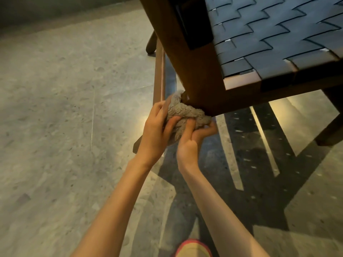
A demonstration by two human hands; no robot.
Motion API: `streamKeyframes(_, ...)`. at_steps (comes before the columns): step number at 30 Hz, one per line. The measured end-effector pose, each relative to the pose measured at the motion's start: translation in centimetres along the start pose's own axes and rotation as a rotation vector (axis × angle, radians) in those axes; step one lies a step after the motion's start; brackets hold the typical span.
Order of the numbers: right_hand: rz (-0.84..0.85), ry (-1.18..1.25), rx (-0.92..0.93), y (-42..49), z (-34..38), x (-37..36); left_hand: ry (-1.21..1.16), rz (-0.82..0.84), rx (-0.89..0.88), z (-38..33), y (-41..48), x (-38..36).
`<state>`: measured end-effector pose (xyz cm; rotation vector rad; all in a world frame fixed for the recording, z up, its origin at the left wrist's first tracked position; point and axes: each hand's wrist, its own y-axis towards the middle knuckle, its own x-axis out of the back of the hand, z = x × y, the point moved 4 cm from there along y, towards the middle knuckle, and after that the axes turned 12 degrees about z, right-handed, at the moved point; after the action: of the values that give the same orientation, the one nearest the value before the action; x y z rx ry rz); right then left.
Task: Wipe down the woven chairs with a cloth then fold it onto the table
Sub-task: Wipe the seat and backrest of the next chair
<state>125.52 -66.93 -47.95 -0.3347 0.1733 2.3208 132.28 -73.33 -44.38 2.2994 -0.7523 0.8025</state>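
While left hand (157, 130), right hand (191, 140) clutch cloth (185, 115), long axis slants down-right; touching chair (194, 71) corner.

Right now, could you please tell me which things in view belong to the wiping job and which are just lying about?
Belongs to the job: cloth, gripped by the left hand and the right hand; woven chair, where the cloth meets its wooden corner.
Just there: speckled floor; shoe at the bottom edge.
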Motion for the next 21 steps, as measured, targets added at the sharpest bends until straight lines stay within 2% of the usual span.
streamKeyframes(3, 0.067, -0.006, -0.133, -0.5, -2.7, -0.9, -0.017, 0.027, 0.037, 2.2, -1.8, -0.3)
streamKeyframes(7, 0.264, -0.198, -0.364, -1.4, -6.8, -1.5, -0.11, 0.02, 0.186, 5.9, -3.9, -0.5)
streamKeyframes(10, 0.397, -0.31, -0.593, -1.9, -8.8, -1.5, -0.037, 0.035, 0.196, 8.0, -5.8, -0.7)
streamKeyframes(15, 0.691, -0.473, -0.805, -1.9, -10.5, -2.5, 0.033, 0.117, 0.318, 12.1, -8.7, -1.1)
streamKeyframes(18, 0.738, -0.437, -0.852, -2.2, -10.9, -3.2, 0.028, 0.202, 0.388, 13.5, -9.4, -1.1)
streamKeyframes(21, 0.666, -0.44, -0.833, -2.0, -11.2, -3.8, 0.027, 0.228, 0.444, 14.2, -9.7, -1.2)
